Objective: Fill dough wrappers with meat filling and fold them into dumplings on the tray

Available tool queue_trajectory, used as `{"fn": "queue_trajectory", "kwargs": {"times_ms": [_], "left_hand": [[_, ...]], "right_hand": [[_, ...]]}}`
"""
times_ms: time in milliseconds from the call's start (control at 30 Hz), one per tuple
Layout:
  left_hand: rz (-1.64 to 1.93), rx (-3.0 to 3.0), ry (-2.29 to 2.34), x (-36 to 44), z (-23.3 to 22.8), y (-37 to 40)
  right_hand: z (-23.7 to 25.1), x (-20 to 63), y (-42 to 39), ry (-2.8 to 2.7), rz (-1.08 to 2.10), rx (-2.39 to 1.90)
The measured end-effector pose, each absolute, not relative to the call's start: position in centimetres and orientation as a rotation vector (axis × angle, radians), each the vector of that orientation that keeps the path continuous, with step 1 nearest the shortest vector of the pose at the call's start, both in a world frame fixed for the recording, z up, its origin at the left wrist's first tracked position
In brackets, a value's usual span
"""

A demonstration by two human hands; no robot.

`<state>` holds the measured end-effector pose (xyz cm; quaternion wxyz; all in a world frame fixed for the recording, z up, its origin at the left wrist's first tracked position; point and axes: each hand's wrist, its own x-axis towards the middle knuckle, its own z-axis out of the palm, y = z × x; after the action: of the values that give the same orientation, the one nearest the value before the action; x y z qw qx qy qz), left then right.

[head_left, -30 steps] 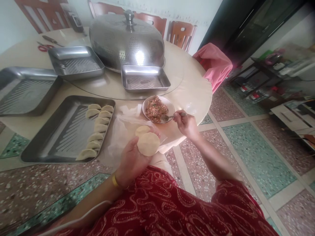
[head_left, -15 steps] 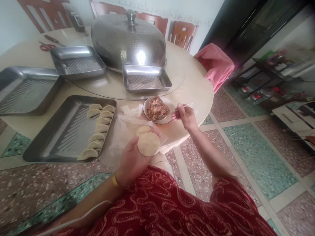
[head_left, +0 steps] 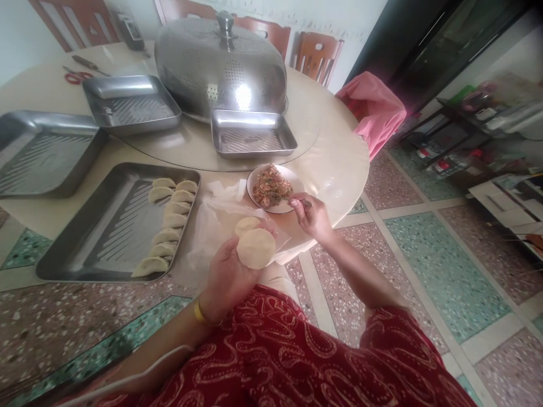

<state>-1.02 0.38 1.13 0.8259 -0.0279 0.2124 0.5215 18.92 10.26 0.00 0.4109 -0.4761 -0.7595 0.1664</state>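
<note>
My left hand (head_left: 231, 271) holds round dumpling wrappers (head_left: 255, 249), one lying over another, above the table's front edge. Closed around the handle of a spoon (head_left: 306, 202), my right hand (head_left: 313, 217) is at the right rim of a white plate (head_left: 299, 180). The spoon's front end reaches into a mound of minced filling (head_left: 271, 185) on that plate; its bowl is hard to make out. Left of my hands, folded dumplings (head_left: 176, 208) line the right side of a large metal tray (head_left: 85, 257).
Crumpled thin wrapping (head_left: 203, 226) lies between tray and plate. Behind are a small metal tray (head_left: 254, 146), two more metal trays and a big domed steel lid (head_left: 220, 68). Red-handled scissors (head_left: 76, 77) lie far left. A pink cloth (head_left: 373, 107) covers a chair at right.
My right hand has moved slightly left and down, bringing the spoon into the filling, and its grip has turned. The left hand and wrappers stay almost still.
</note>
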Motion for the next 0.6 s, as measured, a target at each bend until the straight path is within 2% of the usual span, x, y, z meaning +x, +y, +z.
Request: {"fn": "queue_trajectory", "kwargs": {"times_ms": [333, 600], "left_hand": [[1.101, -0.044, 0.419, -1.1, 1.0, 0.2], [1.112, -0.049, 0.443, -0.8, 0.9, 0.2]], "right_hand": [[-1.0, 18.7, 10.4, -1.736, 0.742, -1.189], [-2.9, 19.2, 12.6, -1.308, 1.004, -1.258]]}}
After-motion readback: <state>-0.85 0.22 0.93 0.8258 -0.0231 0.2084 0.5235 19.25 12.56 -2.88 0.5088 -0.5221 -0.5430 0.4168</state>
